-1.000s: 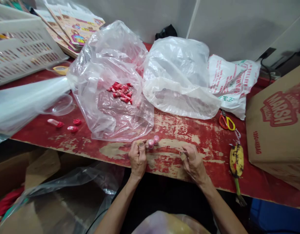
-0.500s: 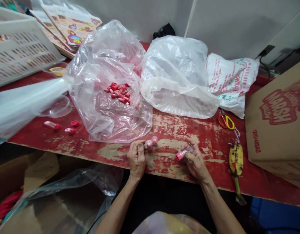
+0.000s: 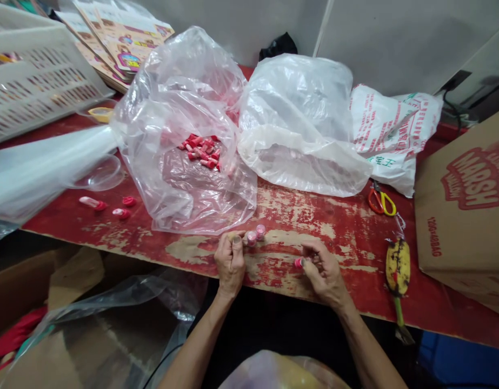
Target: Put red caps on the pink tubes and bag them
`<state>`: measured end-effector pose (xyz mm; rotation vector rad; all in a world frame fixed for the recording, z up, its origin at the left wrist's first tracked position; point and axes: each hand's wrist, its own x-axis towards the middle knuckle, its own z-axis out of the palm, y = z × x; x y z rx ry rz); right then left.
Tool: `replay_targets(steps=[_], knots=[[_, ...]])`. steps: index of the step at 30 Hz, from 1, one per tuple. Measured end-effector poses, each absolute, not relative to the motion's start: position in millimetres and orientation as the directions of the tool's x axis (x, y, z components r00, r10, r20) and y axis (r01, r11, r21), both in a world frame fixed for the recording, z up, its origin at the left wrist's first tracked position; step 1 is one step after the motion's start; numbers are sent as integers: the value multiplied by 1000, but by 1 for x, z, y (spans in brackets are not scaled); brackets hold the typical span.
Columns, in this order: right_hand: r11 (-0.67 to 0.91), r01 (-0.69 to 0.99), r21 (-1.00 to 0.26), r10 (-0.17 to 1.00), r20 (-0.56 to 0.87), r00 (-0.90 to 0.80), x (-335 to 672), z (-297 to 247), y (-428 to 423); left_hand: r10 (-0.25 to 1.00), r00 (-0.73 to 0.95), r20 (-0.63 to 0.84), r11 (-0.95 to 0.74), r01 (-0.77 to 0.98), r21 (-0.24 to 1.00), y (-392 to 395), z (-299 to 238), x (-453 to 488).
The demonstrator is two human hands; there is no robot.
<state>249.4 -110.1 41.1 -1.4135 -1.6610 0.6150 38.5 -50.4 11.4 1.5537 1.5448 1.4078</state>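
Note:
My left hand (image 3: 230, 263) rests at the front edge of the worn red table (image 3: 338, 227), fingers curled in a pinch on something I cannot make out. Two small pink-capped tubes (image 3: 255, 235) stand just right of its fingertips. My right hand (image 3: 324, 270) is closed on a small clear tube with a pink cap (image 3: 298, 262), the cap end pointing left. Behind the hands lies an open clear plastic bag (image 3: 184, 178) holding several red and pink caps (image 3: 201, 149).
A second clear bag (image 3: 301, 124) and a printed white bag (image 3: 395, 135) lie behind. Scissors (image 3: 379, 201) and a dark banana (image 3: 397, 270) lie to the right beside a cardboard box (image 3: 468, 200). At the left: a white basket (image 3: 34, 81), printed cards (image 3: 123, 43), loose pink pieces (image 3: 121, 213).
My right hand has brought out a pink-capped tube, raised it, then lowered it again toward the table with the cap pointing left. My left hand has stayed put.

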Motion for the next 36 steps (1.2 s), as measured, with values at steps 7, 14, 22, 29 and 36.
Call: replay_targets(steps=[7, 14, 22, 29, 36], knots=[[413, 683, -602, 871, 480, -104, 250, 24, -102, 941, -197, 276, -193, 358, 914, -52, 12, 39], [448, 703, -553, 852, 502, -148, 245, 19, -96, 941, -195, 275, -188, 376, 907, -52, 11, 39], [168, 434, -885, 973, 220, 74, 244, 17, -90, 939, -197, 283, -197, 366, 909, -52, 13, 39], [6, -351, -936, 967, -85, 242, 239, 29, -92, 936, -197, 293, -210, 356, 911, -52, 13, 39], [22, -353, -935, 978, -53, 200, 236, 38, -96, 938, -197, 284, -195, 375, 906, -52, 12, 39]])
